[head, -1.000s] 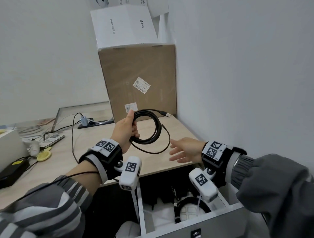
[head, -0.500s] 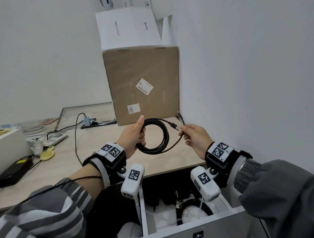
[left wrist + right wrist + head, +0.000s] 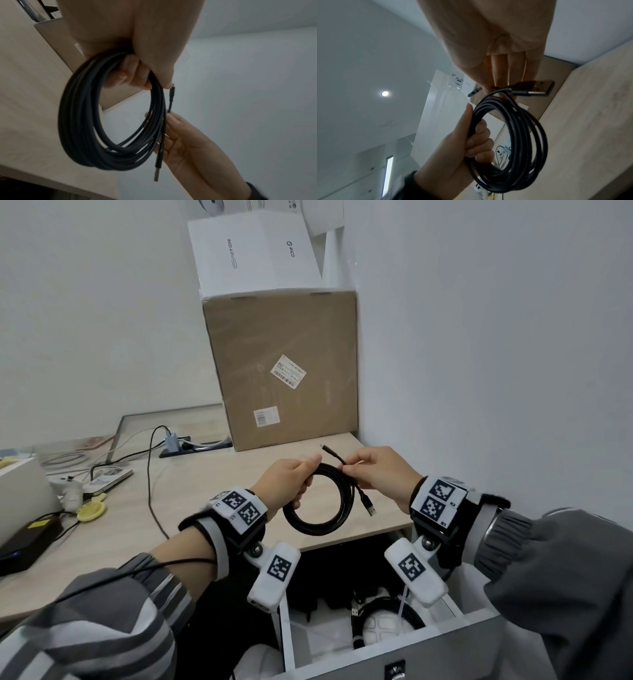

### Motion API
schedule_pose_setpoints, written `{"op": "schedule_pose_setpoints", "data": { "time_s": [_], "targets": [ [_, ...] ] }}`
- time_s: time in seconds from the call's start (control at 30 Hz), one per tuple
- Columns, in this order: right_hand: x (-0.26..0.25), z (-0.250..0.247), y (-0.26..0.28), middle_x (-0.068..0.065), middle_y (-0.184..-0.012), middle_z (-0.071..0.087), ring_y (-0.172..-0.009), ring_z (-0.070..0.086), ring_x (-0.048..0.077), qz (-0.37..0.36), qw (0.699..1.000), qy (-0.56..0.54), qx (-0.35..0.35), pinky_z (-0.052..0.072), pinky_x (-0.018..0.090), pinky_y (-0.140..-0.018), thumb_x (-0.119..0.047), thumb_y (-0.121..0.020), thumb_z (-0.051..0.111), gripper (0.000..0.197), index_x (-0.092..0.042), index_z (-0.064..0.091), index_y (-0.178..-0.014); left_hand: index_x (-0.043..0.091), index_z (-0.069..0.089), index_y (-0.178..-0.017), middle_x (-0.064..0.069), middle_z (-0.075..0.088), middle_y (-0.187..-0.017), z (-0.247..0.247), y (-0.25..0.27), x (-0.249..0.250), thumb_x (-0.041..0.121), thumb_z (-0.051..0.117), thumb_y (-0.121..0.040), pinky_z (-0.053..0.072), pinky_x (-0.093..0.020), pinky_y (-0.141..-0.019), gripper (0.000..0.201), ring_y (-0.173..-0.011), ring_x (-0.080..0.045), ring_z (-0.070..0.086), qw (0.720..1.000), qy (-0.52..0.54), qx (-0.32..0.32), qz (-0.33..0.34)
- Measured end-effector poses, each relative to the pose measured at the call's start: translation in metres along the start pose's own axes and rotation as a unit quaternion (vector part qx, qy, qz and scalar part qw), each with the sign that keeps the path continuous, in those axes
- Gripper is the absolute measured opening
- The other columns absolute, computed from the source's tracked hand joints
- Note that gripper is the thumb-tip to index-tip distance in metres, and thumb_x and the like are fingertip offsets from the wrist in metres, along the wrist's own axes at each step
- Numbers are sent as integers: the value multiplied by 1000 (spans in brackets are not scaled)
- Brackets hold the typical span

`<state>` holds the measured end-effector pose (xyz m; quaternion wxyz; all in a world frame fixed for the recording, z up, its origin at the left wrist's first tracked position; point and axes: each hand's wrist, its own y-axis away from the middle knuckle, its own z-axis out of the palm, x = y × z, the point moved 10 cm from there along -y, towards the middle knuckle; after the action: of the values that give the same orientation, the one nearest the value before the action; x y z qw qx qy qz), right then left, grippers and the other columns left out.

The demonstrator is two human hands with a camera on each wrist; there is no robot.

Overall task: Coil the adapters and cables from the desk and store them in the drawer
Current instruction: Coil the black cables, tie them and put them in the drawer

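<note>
A black USB cable (image 3: pixel 317 520) (image 3: pixel 82 121) (image 3: pixel 518 142), wound into a coil, hangs above the desk's front right corner. My left hand (image 3: pixel 289 482) (image 3: pixel 135 75) (image 3: pixel 471 142) grips the coil's top left with fingers curled through the loop. My right hand (image 3: pixel 371 472) (image 3: pixel 173 121) (image 3: pixel 501 83) pinches the cable's loose ends at the coil's top right. One small plug (image 3: pixel 330 451) sticks up past the fingers, and the USB-A plug (image 3: pixel 369 506) (image 3: pixel 157 174) (image 3: pixel 537 90) dangles below them. The open white drawer (image 3: pixel 394 655) is below my hands.
A large cardboard box (image 3: pixel 284 368) with a white box (image 3: pixel 253 251) on top stands at the desk's back right by the wall. Inside the drawer lies another coiled black cable (image 3: pixel 390 614). A black adapter (image 3: pixel 24 546), a loose black cord (image 3: pixel 150 491) and small items lie to the left.
My right hand went from open beside the coil to pinching the cable's ends against it. Both hands brought the coil nearer, over the desk's front edge.
</note>
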<state>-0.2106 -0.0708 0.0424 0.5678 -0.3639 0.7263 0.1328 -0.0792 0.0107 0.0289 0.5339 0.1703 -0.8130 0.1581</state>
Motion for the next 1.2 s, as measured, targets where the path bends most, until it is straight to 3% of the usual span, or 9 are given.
{"op": "schedule_pose_setpoints", "data": {
  "time_s": [0.17, 0.3, 0.4, 0.5, 0.63, 0.73, 0.83, 1.0, 1.2],
  "targets": [
    [-11, 2, 1, -6, -71, 69, -61, 61, -2, -45, 995, 87, 7, 43, 11, -61, -11, -89, 61, 15, -16, 75, -88, 11, 46, -61, 5, 33, -47, 2, -1, 0, 48, 48, -95, 31, -24, -43, 51, -40, -11, 28, 1000, -20, 3, 3],
    [-19, 8, 3, 2, -82, 74, -80, 67, 14, -72, 980, 185, 9, 51, 27, -77, -13, -88, 59, 18, -13, 77, -89, 11, 46, -61, 3, 34, -50, 0, 1, -5, 52, 46, -95, 32, -23, -42, 53, -41, -12, 29, 999, -28, 19, -7],
    [-24, 13, 2, 3, -86, 74, -85, 66, 15, -82, 973, 215, 6, 50, 27, -81, -15, -88, 59, 19, -12, 77, -90, 13, 47, -58, 4, 36, -48, -5, 0, -9, 56, 46, -92, 31, -22, -42, 56, -40, -13, 30, 998, -29, 55, -22],
    [-21, 16, 0, 3, -87, 73, -85, 65, 17, -84, 971, 222, 0, 49, 29, -82, -17, -90, 58, 19, -13, 77, -92, 12, 46, -60, 2, 34, -52, -6, -1, -14, 45, 47, -93, 26, -22, -43, 46, -41, -14, 27, 997, 1, 60, -41],
    [-6, 25, 1, 11, -86, 68, -78, 60, 31, -63, 986, 145, -53, 50, 40, -75, -28, -96, 50, 26, -13, 71, -99, 12, 45, -63, 4, 31, -49, -8, 1, -17, 35, 45, -94, 25, -22, -43, 38, -41, -13, 25, 996, 52, 66, -43],
    [16, 40, 9, 7, -98, 59, -84, 59, 22, 12, 991, 59, -121, 48, 31, -73, -33, -99, 44, 24, -17, 56, -113, 12, 43, -63, 7, 28, -44, -10, 3, -18, 32, 43, -94, 24, -24, -43, 37, -39, -12, 23, 990, 115, 75, -44],
    [26, 48, 12, 2, -100, 56, -91, 62, 19, 32, 992, -1, -125, 49, 35, -85, -29, -102, 38, 20, -23, 46, -119, 11, 43, -65, 7, 25, -45, -2, 5, -22, 31, 40, -95, 23, -25, -45, 36, -39, -12, 20, 981, 176, 61, -48],
    [14, 34, 5, 2, -68, 50, -64, 50, 15, -60, 994, 82, -36, 40, 26, -64, -15, -101, 37, 18, -11, 52, -109, 11, 43, -69, 5, 23, -49, 17, 6, -32, 32, 37, -96, 30, -25, -47, 35, -41, -12, 22, 960, 272, -5, -71],
    [11, 27, 5, 0, -72, 44, -64, 47, 17, -86, 987, 129, -46, 39, 30, -63, -16, -101, 36, 17, -17, 53, -105, 0, 56, -97, -11, 52, -69, 25, 13, -33, 32, 34, -100, 50, -33, -72, 39, -65, -24, 55, 975, 177, -93, -97]
  ]
}}
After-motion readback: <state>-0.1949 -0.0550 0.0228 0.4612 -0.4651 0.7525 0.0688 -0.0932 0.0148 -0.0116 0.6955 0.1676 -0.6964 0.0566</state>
